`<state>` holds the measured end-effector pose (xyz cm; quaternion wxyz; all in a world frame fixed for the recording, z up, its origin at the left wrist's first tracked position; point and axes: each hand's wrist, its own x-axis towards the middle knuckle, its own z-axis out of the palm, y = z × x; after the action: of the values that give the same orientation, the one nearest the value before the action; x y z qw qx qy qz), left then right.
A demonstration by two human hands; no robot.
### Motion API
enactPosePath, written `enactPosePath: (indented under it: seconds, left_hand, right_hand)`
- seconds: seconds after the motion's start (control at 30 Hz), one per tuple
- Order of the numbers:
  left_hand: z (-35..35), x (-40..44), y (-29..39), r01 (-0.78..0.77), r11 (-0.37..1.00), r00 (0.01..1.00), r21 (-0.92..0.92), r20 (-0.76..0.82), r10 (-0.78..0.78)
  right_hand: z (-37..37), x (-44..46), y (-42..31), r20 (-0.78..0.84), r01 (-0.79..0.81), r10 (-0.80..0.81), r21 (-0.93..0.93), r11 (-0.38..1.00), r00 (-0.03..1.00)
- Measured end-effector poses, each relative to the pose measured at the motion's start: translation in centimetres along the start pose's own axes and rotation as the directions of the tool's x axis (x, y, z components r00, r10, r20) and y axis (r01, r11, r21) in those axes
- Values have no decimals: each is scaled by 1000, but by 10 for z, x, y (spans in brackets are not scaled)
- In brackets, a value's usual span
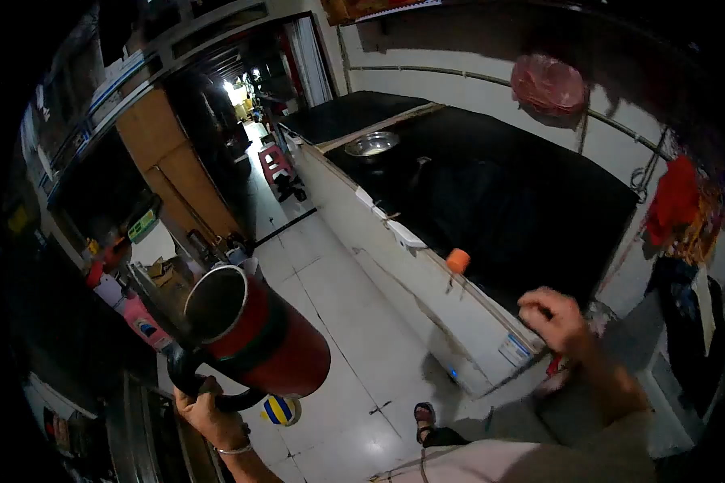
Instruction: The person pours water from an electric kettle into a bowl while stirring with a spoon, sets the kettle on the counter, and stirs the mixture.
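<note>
My left hand (213, 419) is closed around the black handle of a large red mug (294, 346). A dark band runs round the mug, and its open mouth has a pale rim. It is held tilted above the floor, and its inside looks dark. My right hand (554, 320) hovers by the near end of the black-topped counter (532, 217), fingers curled in a loose fist. Nothing shows in that fist. An orange cap-like object (457, 260) sits on the counter's edge, left of my right hand.
A metal bowl (372, 146) stands farther along the counter. On the tiled floor (330, 282) lie a blue, yellow and white ball (281, 410) and, farther off, a red stool (275, 163). A pink bottle (147, 324) and clutter line the left. Pink bags (549, 84) hang on the wall.
</note>
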<state>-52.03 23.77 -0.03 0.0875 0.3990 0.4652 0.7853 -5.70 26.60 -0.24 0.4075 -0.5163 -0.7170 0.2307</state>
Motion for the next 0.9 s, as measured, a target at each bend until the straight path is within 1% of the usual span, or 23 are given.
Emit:
enactPosePath:
  seconds: [0.03, 0.07, 0.1, 0.13, 0.17, 0.23, 0.27, 0.33, 0.37, 0.43, 0.47, 0.53, 0.57, 0.6, 0.63, 0.67, 0.7, 0.73, 0.77, 0.8, 0.83, 0.87, 0.9]
  left_hand:
    - [6, 12, -8, -3, 1000, 1000, 2, -4, 3]
    - [15, 30, -10, -22, 999, 999, 26, -23, 23]
    - [22, 43, -18, -38, 998, 999, 44, -37, 39]
    - [22, 53, -34, -40, 997, 999, 59, -16, 41]
    - [27, 69, -43, -38, 997, 999, 71, -5, 39]
    - [43, 92, -69, 21, 999, 999, -24, -48, -22]
    - [49, 111, -80, 21, 1000, 999, -19, -34, -22]
    - [56, 137, -105, 38, 999, 998, 38, 50, -40]
    - [65, 153, -116, 44, 998, 997, 38, 55, -46]
    - [82, 177, -139, 86, 996, 993, -22, 89, -83]
    - [91, 195, -151, 85, 996, 992, -30, 98, -82]
    - [110, 224, -180, 90, 993, 983, -69, 167, -78]
    - [124, 240, -190, 93, 992, 980, -82, 184, -77]
    - [139, 252, -198, 92, 990, 980, -104, 187, -71]
    - [148, 267, -211, 94, 987, 980, -127, 188, -69]
    - [153, 284, -232, 132, 981, 969, -143, 229, -97]
    - [161, 297, -246, 138, 978, 966, -159, 238, -98]
    - [172, 309, -257, 177, 973, 955, -149, 267, -133]
    - [186, 322, -268, 213, 967, 941, -142, 294, -165]
    - [199, 330, -277, 228, 964, 945, -139, 271, -185]
    - [205, 334, -294, 247, 959, 937, -136, 288, -200]
    - [217, 344, -304, 260, 957, 922, -130, 328, -206]
    - [228, 354, -312, 271, 955, 905, -119, 369, -211]
  right_hand:
    - [0, 27, 0, 4, 123, -124, -125, 984, 992]
    - [4, 60, 2, 1, 130, -131, -117, 985, 991]
    - [11, 87, 8, -7, 276, -286, -233, 932, 958]
    - [17, 115, 18, 11, 405, -428, -346, 846, 904]
    - [27, 146, 19, 8, 394, -416, -336, 855, 909]
    - [43, 207, 27, 185, 445, -413, -522, 728, 892]
    - [49, 240, 28, 175, 433, -404, -519, 737, 898]
    - [63, 291, 38, 461, 522, -251, -699, 488, 851]
    - [72, 316, 44, 461, 518, -243, -701, 490, 854]
    - [96, 354, 64, 541, 514, -32, -778, 361, 841]
    - [107, 371, 70, 532, 504, -27, -785, 360, 847]
    - [126, 394, 92, 576, 543, 140, -811, 218, 805]
    - [133, 406, 107, 560, 525, 150, -823, 215, 815]
    - [138, 414, 127, 532, 496, 82, -827, 263, 843]
    - [143, 421, 133, 498, 470, 15, -827, 307, 867]
    - [146, 427, 136, 488, 459, 28, -838, 297, 873]
    - [149, 428, 130, 516, 462, 175, -844, 273, 839]
    - [155, 429, 126, 526, 463, 319, -849, 254, 788]
    - [158, 436, 126, 506, 447, 329, -861, 241, 797]
    - [161, 439, 129, 449, 349, 425, -890, 293, 786]
    - [171, 433, 139, 401, 243, 530, -907, 343, 748]
    - [169, 436, 144, 383, 227, 543, -915, 333, 747]
    - [168, 439, 146, 491, 384, 497, -871, 307, 715]
